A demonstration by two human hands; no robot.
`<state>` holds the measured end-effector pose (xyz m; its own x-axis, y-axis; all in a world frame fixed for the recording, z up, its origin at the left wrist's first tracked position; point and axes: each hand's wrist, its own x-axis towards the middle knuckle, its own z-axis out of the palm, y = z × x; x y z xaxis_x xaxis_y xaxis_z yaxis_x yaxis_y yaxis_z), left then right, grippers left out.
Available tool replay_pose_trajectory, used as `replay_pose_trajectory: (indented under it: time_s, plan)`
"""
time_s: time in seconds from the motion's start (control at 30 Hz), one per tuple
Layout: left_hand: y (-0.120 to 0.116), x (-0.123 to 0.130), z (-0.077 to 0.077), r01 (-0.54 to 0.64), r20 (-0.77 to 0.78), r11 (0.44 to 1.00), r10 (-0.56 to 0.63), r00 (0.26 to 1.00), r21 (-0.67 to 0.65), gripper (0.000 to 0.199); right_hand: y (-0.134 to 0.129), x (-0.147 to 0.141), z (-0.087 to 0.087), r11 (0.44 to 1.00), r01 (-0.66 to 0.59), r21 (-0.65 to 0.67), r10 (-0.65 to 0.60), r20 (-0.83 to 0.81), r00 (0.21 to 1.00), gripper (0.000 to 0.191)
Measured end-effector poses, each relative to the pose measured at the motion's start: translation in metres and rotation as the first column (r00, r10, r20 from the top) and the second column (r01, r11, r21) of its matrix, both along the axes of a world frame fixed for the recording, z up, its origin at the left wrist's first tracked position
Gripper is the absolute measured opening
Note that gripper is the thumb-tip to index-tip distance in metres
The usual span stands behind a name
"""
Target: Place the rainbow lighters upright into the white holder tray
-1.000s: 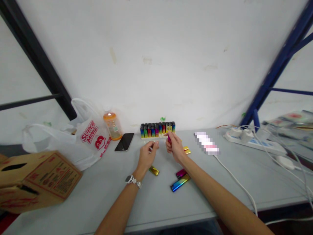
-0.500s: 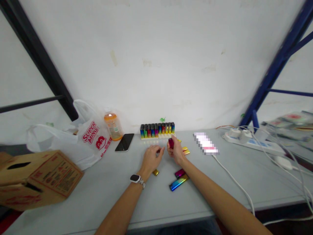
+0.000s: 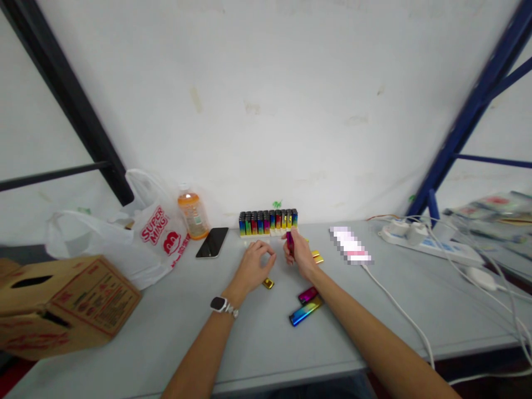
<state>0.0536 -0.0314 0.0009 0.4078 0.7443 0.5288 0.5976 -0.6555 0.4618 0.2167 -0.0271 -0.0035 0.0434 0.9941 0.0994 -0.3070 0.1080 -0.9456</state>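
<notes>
Upright in my right hand is a magenta lighter, gripped between thumb and fingers. My left hand hovers just to its left, fingers loosely curved with a gap to the thumb, nothing visible in it. Behind both hands, a white tray carries rows of shiny multicoloured lighters with black tops. On the table near my left wrist lies a gold lighter. Under my right forearm are another magenta lighter and a blue-gold lighter. Gold pieces lie partly hidden behind my right hand.
A dark phone, an orange drink bottle, a white plastic bag and a cardboard box occupy the left. On the right lie a blurred-out phone with its cable and a power strip with cords.
My left hand has shifted slightly left, its fingers rounding apart from the thumb, and more of the gold lighter shows. The magenta lighter in my right hand has turned more upright.
</notes>
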Motion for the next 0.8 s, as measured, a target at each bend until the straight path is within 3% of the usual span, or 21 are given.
replay_pose_trajectory:
  time_s: [0.07, 0.17, 0.3, 0.37, 0.47, 0.6, 0.8]
  plan:
    - [-0.002, -0.015, 0.001, 0.092, -0.01, 0.99, -0.093, 0.996, -0.106, 0.008, 0.002, 0.003, -0.001, 0.997, -0.019, 0.08, 0.015, 0.049, 0.999, 0.038]
    - [-0.002, -0.033, 0.004, 0.121, -0.026, 0.943, -0.136, 0.99, -0.31, 0.021, 0.009, 0.009, -0.003, 0.987, -0.018, 0.162, -0.011, 0.176, 0.984, 0.036]
    - [0.001, -0.044, 0.007, 0.17, 0.003, 0.869, -0.191, 0.982, -0.464, 0.028, 0.03, 0.022, -0.002, 0.929, 0.096, 0.358, -0.261, 0.449, 0.855, 0.03]
    - [0.003, -0.045, 0.006, 0.171, 0.019, 0.851, -0.187, 0.982, -0.496, 0.025, 0.043, 0.027, 0.0, 0.895, 0.07, 0.441, -0.334, 0.557, 0.76, 0.029]
    - [0.006, -0.041, 0.001, 0.135, 0.033, 0.843, -0.138, 0.99, -0.52, 0.022, 0.062, 0.03, 0.003, 0.876, -0.015, 0.482, -0.344, 0.647, 0.68, 0.028]
    - [0.008, -0.033, -0.007, 0.076, 0.018, 0.863, -0.078, 0.997, -0.499, 0.018, 0.085, 0.026, 0.004, 0.864, -0.005, 0.503, -0.38, 0.66, 0.648, 0.033]
    - [0.005, -0.028, -0.008, -0.012, -0.111, 0.894, -0.042, 0.993, -0.448, 0.014, 0.11, 0.02, 0.003, 0.825, -0.045, 0.563, -0.429, 0.676, 0.6, 0.022]
